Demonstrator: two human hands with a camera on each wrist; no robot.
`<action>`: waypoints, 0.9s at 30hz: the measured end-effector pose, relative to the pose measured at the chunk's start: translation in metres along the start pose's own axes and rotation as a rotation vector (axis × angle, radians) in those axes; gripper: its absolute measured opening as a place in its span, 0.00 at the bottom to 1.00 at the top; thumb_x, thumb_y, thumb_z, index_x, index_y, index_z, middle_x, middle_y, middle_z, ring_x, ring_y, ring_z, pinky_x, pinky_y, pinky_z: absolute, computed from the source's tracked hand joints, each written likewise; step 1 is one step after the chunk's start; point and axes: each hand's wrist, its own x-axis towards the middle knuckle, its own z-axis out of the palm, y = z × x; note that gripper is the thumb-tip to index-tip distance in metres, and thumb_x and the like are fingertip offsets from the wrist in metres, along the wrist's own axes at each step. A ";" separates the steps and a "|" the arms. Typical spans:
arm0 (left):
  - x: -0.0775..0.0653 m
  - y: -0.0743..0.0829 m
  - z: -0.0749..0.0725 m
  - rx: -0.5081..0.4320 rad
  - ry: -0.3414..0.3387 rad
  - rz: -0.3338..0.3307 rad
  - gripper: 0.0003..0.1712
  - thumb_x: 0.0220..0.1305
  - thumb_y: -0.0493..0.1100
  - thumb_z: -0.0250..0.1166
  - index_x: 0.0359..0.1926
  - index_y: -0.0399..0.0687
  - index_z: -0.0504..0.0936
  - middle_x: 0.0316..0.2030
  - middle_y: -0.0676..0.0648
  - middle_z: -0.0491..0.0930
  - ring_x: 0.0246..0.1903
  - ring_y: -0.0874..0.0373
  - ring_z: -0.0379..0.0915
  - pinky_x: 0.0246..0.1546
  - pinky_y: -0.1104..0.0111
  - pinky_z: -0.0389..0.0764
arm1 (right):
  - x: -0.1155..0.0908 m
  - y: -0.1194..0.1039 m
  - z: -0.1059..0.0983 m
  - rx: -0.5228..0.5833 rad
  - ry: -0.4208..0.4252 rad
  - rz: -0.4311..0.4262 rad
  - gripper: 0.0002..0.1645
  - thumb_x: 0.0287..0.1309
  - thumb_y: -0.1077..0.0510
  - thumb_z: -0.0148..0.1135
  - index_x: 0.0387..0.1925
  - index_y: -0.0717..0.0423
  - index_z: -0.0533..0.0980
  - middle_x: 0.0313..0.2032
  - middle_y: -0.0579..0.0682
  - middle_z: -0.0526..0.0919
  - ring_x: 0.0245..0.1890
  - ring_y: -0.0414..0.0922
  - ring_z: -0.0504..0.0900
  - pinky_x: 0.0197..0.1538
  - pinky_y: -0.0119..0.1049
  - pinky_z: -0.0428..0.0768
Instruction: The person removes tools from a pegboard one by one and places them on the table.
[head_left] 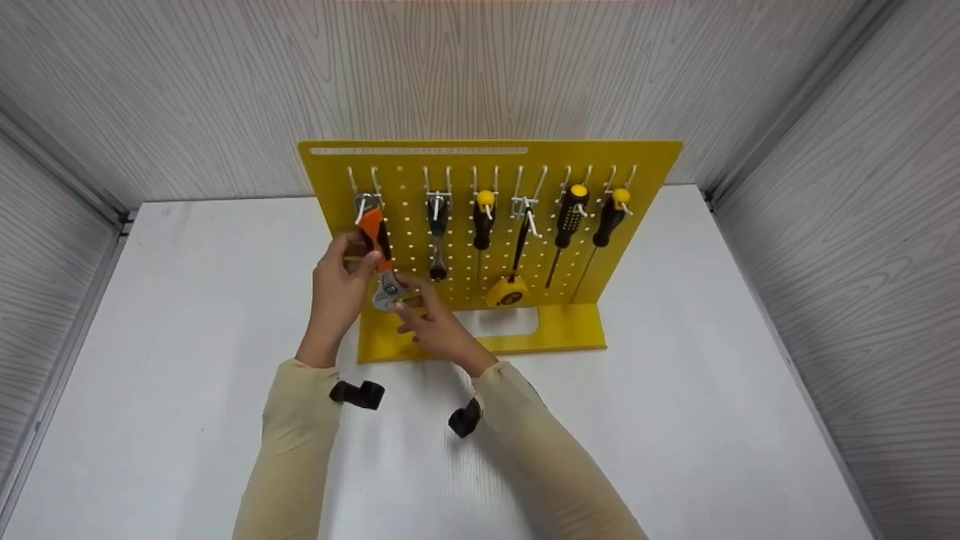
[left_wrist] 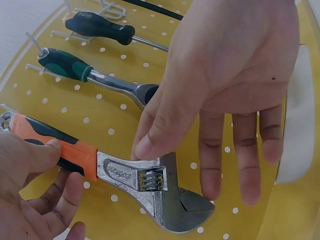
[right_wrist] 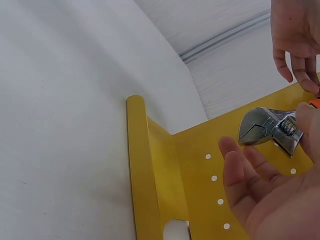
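Note:
An adjustable wrench point(head_left: 388, 289) with an orange and black handle hangs head down on the leftmost hooks of a yellow pegboard point(head_left: 465, 154). My left hand point(head_left: 339, 281) holds its handle, the thumb on the front and the other fingers curled behind, as the left wrist view shows. My right hand point(head_left: 439, 326) is at the wrench's metal head, thumb and index finger about the neck; its other fingers point(left_wrist: 246, 160) stretch out loosely. In the right wrist view the wrench head point(right_wrist: 267, 127) lies above those fingers.
A ratchet point(head_left: 438, 240), several screwdrivers point(head_left: 574, 217) and a yellow tape measure point(head_left: 508, 292) hang rightward on the board. Its base point(head_left: 574, 326) stands on a white table point(head_left: 697, 420). Grained panels point(head_left: 480, 75) rise behind and at both sides.

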 end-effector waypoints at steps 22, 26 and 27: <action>-0.013 0.005 -0.002 -0.007 -0.019 -0.031 0.21 0.69 0.46 0.58 0.59 0.41 0.71 0.50 0.42 0.77 0.40 0.53 0.75 0.41 0.68 0.79 | -0.019 0.003 0.003 0.056 -0.032 -0.024 0.30 0.71 0.58 0.50 0.67 0.35 0.52 0.55 0.63 0.77 0.45 0.64 0.83 0.48 0.57 0.78; -0.015 0.006 -0.002 -0.008 -0.020 -0.039 0.23 0.69 0.47 0.59 0.60 0.42 0.71 0.49 0.42 0.78 0.40 0.54 0.75 0.39 0.71 0.77 | -0.022 0.003 0.006 0.066 -0.016 -0.040 0.30 0.70 0.58 0.52 0.66 0.35 0.53 0.51 0.62 0.79 0.43 0.66 0.83 0.47 0.56 0.79; -0.016 0.006 -0.003 -0.007 -0.021 -0.041 0.23 0.69 0.47 0.59 0.60 0.42 0.71 0.48 0.42 0.78 0.40 0.54 0.75 0.39 0.71 0.77 | -0.023 0.003 0.007 0.065 -0.007 -0.041 0.30 0.69 0.57 0.53 0.66 0.36 0.54 0.50 0.61 0.79 0.42 0.65 0.83 0.47 0.56 0.80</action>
